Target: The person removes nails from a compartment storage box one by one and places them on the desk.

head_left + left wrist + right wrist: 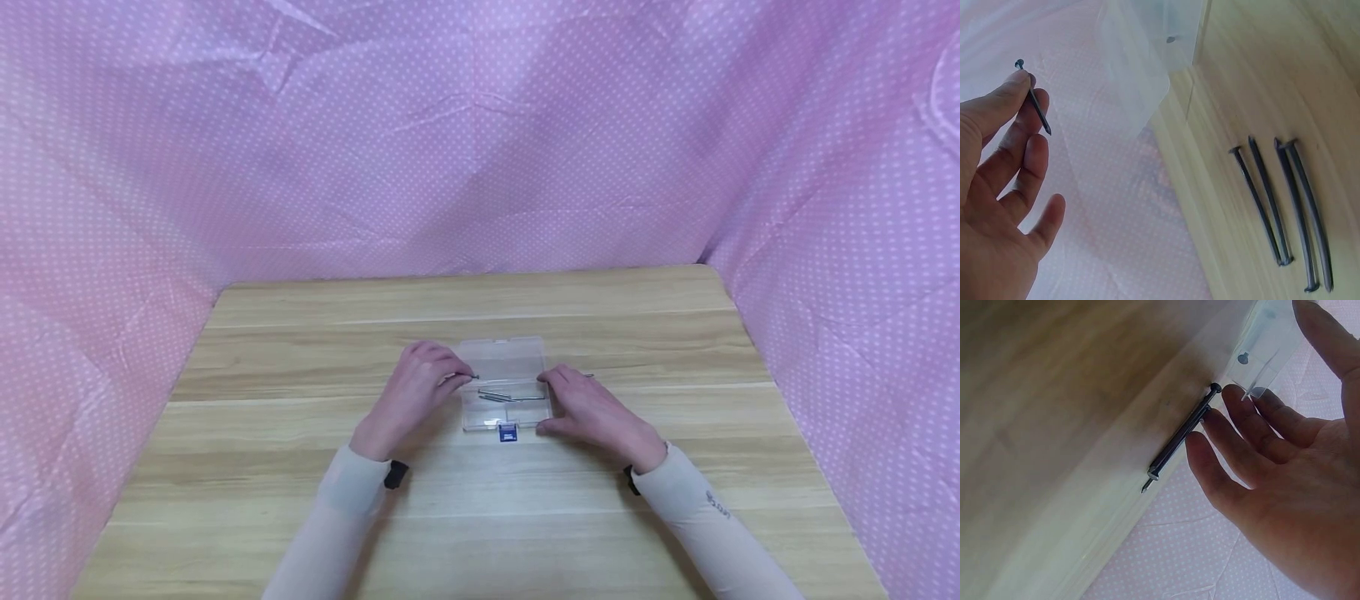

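Note:
My left hand (423,383) pinches a nail (1039,111) between thumb and index finger, at the left edge of a clear plastic box (465,412). In the left wrist view the nail's head sticks up past the thumb and its point slants down; the other fingers are loosely bent. The box stands with its lid (510,358) open toward the back, and a few long nails (498,396) lie across its inside. My right hand (596,408) holds the box's right end, thumb at the near corner and fingers farther back near the hinge.
Several dark nails (1304,212) lie side by side on the wooden table (300,500) in the left wrist view. More nails (1182,437) lie beside the right fingers. A blue label (508,432) hangs at the box's front. Pink dotted cloth (465,167) surrounds the table.

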The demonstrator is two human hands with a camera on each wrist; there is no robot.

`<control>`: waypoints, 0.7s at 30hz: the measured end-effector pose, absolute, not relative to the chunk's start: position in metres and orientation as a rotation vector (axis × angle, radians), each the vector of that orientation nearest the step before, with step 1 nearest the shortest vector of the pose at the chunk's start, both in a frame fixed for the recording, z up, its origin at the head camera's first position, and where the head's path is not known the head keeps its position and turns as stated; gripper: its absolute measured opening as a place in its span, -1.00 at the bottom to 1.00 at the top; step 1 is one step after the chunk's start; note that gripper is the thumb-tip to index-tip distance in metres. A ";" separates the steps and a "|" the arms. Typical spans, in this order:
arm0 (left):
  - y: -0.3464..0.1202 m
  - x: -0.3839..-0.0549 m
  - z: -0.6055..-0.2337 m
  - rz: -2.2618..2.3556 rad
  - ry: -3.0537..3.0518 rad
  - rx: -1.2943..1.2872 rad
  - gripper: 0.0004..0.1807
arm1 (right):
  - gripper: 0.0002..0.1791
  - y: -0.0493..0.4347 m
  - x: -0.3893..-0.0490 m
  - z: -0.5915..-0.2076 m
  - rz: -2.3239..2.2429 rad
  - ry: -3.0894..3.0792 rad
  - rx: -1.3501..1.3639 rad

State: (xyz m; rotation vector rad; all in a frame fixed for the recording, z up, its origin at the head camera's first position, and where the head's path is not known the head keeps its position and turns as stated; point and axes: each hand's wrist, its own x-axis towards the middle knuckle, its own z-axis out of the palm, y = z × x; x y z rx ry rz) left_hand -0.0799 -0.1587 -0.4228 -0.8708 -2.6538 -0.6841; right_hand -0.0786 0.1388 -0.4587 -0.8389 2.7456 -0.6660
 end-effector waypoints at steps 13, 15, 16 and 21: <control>-0.174 -0.068 -0.419 -0.690 -2.659 -0.786 -0.94 | -0.14 0.139 -0.078 -0.459 -0.662 2.749 -0.840; -0.177 -0.067 -0.420 -0.693 -2.650 -0.784 -0.93 | -0.14 0.139 -0.078 -0.460 -0.658 2.750 -0.838; -0.178 -0.066 -0.420 -0.692 -2.645 -0.784 -0.92 | -0.14 0.138 -0.078 -0.460 -0.656 2.749 -0.836; -0.185 -0.062 -0.419 -0.680 -2.628 -0.776 -0.93 | -0.14 0.138 -0.078 -0.460 -0.648 2.752 -0.837</control>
